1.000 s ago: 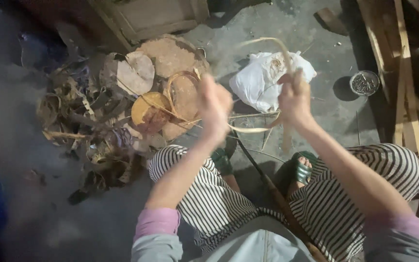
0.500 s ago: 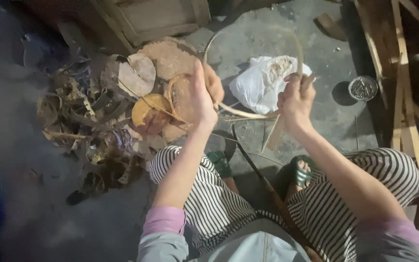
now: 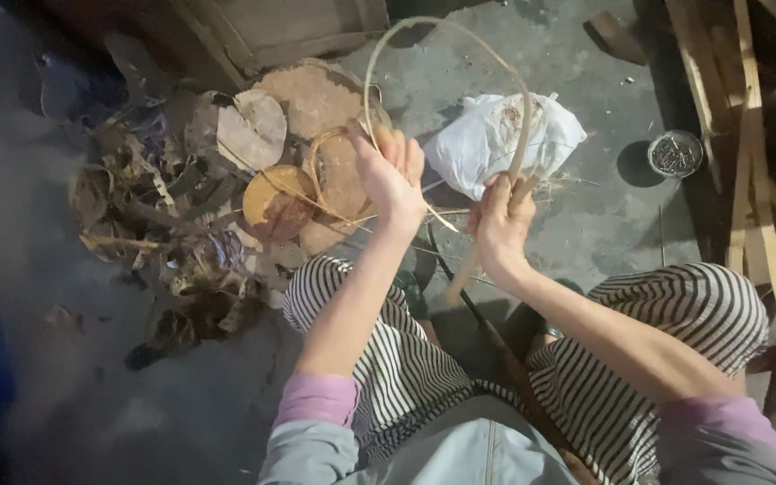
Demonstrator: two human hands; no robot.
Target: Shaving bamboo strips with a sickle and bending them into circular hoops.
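The person is bending a thin bamboo strip (image 3: pixel 460 40) into a hoop above the concrete floor (image 3: pixel 586 224). The left hand (image 3: pixel 392 175) is gripping one end, the right hand (image 3: pixel 500 220) clamping the crossing ends; closing the loop likely needs steady overlap.

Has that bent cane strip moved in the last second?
Yes. The cane strip has swung up into a tall arch above the white bag; earlier it looped low beside it.
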